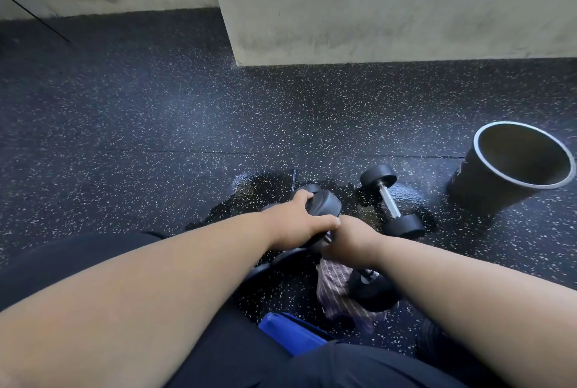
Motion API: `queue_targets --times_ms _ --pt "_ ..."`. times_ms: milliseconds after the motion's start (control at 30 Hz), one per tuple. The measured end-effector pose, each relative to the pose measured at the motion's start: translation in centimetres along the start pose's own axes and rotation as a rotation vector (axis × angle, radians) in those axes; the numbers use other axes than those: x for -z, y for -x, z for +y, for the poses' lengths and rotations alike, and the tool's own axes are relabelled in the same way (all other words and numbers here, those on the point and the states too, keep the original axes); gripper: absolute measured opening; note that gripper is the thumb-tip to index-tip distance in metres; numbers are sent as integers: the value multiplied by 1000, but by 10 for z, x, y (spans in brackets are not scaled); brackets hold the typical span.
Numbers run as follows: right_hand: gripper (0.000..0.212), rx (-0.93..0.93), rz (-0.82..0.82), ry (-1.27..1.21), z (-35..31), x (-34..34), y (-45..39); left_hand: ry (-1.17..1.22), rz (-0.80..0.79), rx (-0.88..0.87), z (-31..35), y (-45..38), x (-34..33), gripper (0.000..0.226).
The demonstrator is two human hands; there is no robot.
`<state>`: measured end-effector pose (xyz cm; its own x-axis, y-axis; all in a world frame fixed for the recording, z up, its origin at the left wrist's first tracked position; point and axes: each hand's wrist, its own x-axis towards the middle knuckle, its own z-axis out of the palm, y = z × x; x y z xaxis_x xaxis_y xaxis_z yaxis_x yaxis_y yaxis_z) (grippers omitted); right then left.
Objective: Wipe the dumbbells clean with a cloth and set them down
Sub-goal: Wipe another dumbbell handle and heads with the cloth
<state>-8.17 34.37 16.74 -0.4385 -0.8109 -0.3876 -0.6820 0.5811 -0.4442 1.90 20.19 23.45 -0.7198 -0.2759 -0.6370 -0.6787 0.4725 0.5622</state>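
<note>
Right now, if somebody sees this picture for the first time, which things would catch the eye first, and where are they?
First, the two bare forearms meeting at centre: the left hand grips the head of a black dumbbell, and the right hand is curled at its handle above a striped cloth. Next, a second dumbbell lies on a wet, shiny patch of speckled floor. At far right stands a dark open bucket.

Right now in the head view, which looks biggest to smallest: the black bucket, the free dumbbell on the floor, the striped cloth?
1. black bucket
2. and 3. unsure: free dumbbell and striped cloth look alike in size; the cloth lies nearer the camera and partly hidden.
</note>
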Motion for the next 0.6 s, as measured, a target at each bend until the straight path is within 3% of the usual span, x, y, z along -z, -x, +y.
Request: queue_targets --times_ms 133,233,300,400,500,600 --pt "26 -10 -51 1 8 9 11 -23 -1 14 0 0 -1 122" --pt "57 -34 -20 -45 15 11 18 -29 8 6 0 -1 -1 116" --pt "67 12 74 -55 19 13 24 -26 10 6 -1 -2 -2 116" --pt "58 173 300 86 23 13 32 -23 11 6 -1 -4 -1 117" --pt "41 356 408 307 24 1 38 -33 12 5 0 -6 0 117" --pt "39 474 323 508 22 -5 40 -42 27 6 -1 -8 -1 116"
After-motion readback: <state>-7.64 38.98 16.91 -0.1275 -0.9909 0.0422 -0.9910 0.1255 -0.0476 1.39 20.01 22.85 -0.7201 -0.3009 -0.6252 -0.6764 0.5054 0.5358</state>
